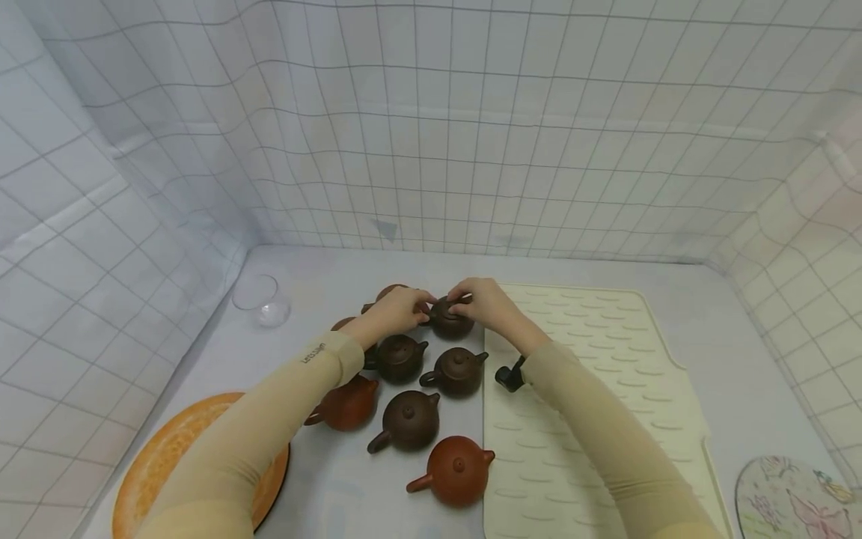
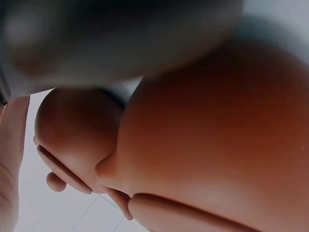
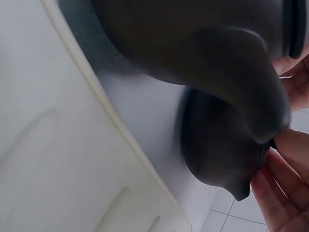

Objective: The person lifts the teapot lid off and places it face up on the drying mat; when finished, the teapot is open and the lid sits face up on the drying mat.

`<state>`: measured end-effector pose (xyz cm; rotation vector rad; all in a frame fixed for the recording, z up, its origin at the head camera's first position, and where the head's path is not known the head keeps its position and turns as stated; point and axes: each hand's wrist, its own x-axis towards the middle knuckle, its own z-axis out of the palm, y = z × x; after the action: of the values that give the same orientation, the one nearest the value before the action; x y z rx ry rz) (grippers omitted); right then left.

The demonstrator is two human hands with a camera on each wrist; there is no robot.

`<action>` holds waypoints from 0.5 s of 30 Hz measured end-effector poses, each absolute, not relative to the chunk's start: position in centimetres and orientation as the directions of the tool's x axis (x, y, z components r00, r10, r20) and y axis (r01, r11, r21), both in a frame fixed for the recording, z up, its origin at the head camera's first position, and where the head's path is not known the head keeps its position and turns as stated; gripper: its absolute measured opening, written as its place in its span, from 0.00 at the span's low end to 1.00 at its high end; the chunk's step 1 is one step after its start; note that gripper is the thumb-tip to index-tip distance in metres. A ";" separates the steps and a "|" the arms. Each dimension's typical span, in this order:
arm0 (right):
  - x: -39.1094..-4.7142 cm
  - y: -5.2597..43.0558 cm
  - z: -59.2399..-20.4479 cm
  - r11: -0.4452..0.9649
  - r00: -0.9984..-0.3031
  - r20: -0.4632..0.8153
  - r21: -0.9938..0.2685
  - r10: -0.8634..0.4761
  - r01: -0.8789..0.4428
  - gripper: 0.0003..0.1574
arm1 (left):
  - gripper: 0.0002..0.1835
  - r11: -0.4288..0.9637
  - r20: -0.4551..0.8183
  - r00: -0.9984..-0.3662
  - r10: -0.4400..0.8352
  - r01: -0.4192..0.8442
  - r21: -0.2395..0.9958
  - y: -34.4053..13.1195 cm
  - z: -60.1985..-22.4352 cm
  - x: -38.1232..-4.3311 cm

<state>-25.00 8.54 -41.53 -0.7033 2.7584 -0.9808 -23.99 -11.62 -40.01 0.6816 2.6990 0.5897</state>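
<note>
Both hands meet at a dark brown teapot (image 1: 451,325) at the back of the group. My left hand (image 1: 399,309) has its thumb and fingertips at the handle side. From the spout side my right hand (image 1: 490,301) reaches over, fingers bent at the spout and the lid's edge. In the right wrist view those fingers (image 3: 270,200) touch the teapot (image 3: 212,140) beside its spout. Closer to me stand more dark teapots (image 1: 458,372) and reddish-brown ones (image 1: 459,473). A reddish teapot (image 2: 217,130) fills much of the left wrist view; another hides partly behind my left wrist.
A cream ridged mat (image 1: 579,442) lies right of the teapots, under my right forearm. Front left is an orange round board (image 1: 175,442), partly covered by my left sleeve. Clear glassware (image 1: 272,313) stands back left; a butterfly-patterned round mat (image 1: 788,498) lies front right.
</note>
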 end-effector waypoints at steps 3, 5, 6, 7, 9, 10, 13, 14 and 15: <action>-25.0 8.5 -41.7 0.667 -0.881 0.050 -0.634 -0.471 -0.392 0.13 | 0.19 0.804 -0.163 -0.848 0.505 0.393 0.447 -11.7 -40.1 -24.1; -25.0 8.7 -41.9 0.653 -0.879 0.068 -0.643 -0.472 -0.401 0.13 | 0.20 0.807 -0.161 -0.852 0.498 0.387 0.446 -11.6 -40.1 -24.2; -25.0 8.7 -42.0 0.643 -0.880 0.074 -0.654 -0.470 -0.399 0.13 | 0.20 0.808 -0.161 -0.853 0.496 0.386 0.445 -11.6 -40.2 -24.2; -25.0 8.8 -42.1 0.635 -0.882 0.078 -0.665 -0.466 -0.394 0.13 | 0.20 0.811 -0.165 -0.854 0.493 0.381 0.444 -11.6 -40.2 -24.2; -25.0 9.1 -42.1 0.614 -0.889 0.080 -0.695 -0.450 -0.373 0.13 | 0.20 0.814 -0.168 -0.857 0.488 0.377 0.443 -11.6 -40.2 -24.2; -24.9 9.3 -42.1 0.601 -0.897 0.073 -0.718 -0.437 -0.351 0.14 | 0.20 0.815 -0.170 -0.857 0.486 0.374 0.443 -11.6 -40.2 -24.3; -24.8 10.3 -41.9 0.570 -0.920 0.044 -0.773 -0.389 -0.278 0.16 | 0.20 0.816 -0.168 -0.856 0.489 0.382 0.434 -11.6 -40.3 -24.3; -24.8 10.8 -41.9 0.551 -0.929 0.027 -0.799 -0.369 -0.242 0.17 | 0.20 0.817 -0.166 -0.855 0.492 0.387 0.428 -11.6 -40.3 -24.3; -24.7 11.3 -41.8 0.527 -0.937 0.002 -0.827 -0.349 -0.198 0.18 | 0.20 0.820 -0.169 -0.855 0.491 0.387 0.422 -11.6 -40.3 -24.3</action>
<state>-24.75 11.33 -41.82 -0.4696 2.5985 -1.3754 -24.28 -11.62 -40.31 0.6734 2.7334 0.5505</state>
